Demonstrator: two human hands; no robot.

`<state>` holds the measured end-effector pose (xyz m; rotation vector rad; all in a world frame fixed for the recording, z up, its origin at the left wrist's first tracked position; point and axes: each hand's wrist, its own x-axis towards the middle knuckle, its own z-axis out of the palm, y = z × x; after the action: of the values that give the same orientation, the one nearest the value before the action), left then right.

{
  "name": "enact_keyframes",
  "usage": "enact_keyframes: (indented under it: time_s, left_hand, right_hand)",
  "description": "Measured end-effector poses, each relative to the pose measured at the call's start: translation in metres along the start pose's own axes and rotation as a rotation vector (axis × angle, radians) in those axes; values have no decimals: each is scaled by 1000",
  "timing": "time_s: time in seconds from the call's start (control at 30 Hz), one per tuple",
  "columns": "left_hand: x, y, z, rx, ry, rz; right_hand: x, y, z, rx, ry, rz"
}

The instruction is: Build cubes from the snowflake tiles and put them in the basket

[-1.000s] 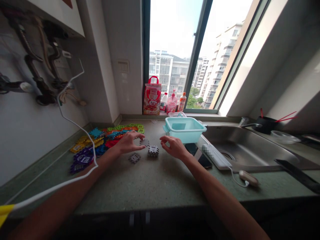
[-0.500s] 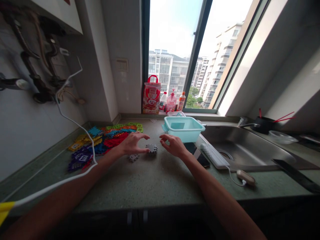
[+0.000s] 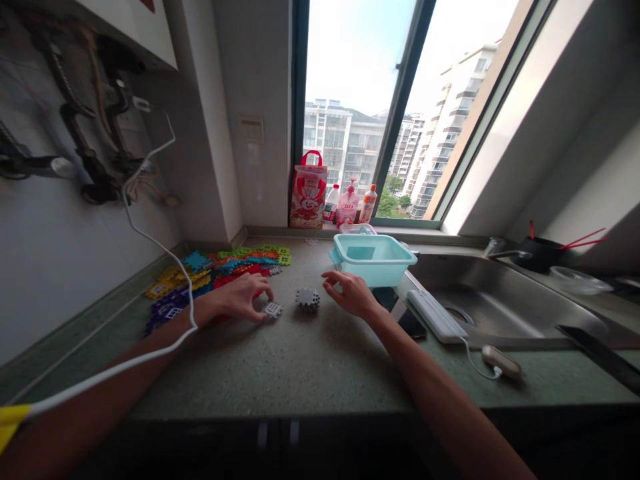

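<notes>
A stack of grey toothed-edge building tiles [image 3: 307, 299] lies on the counter between my two hands. Left of it is a single grey tile with a window-like grid [image 3: 273, 309]. My left hand [image 3: 244, 297] reaches over that single tile, thumb and fingers apart at its left and far edges; whether they touch it I cannot tell. My right hand [image 3: 351, 294] hovers just right of the stack with fingers bent and apart, holding nothing. Behind my left hand spreads a pile of colourful tiles [image 3: 240, 266], partly covered by the hand and wrist.
A turquoise plastic tub [image 3: 375, 267] stands behind my right hand. To its right are a dark phone [image 3: 413, 325], a white power strip [image 3: 437, 317] and the steel sink [image 3: 530, 300]. A white cable [image 3: 191, 300] hangs across the left side, in front of my left forearm.
My left hand has moved left from the stack of grey tiles to the single window tile. My right hand stays near the stack. The view has shifted slightly.
</notes>
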<state>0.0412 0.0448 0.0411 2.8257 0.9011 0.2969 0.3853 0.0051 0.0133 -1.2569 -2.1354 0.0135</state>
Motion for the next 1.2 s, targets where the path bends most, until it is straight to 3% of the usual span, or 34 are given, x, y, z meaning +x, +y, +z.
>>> enact_keyframes:
  time_s: [0.23, 0.53, 0.7, 0.83, 1.0, 1.2]
  left_hand:
    - [38, 22, 4, 1, 311, -1]
    - [71, 37, 25, 8, 286, -27]
    - [64, 29, 22, -29, 282, -25]
    - [47, 15, 23, -21, 382, -60]
    - [30, -5, 37, 133, 416, -77]
    - [28, -19, 37, 220, 424, -75]
  right_hand:
    - [0, 2, 0, 13, 11, -12]
    - [-1, 0, -3, 0, 5, -1]
    - [-1, 0, -3, 12, -19, -5]
    - [-3, -17, -11, -14, -55, -77]
    - [11, -62, -18, -202, -245, -181]
    - [57, -91, -1, -430, -694, -112]
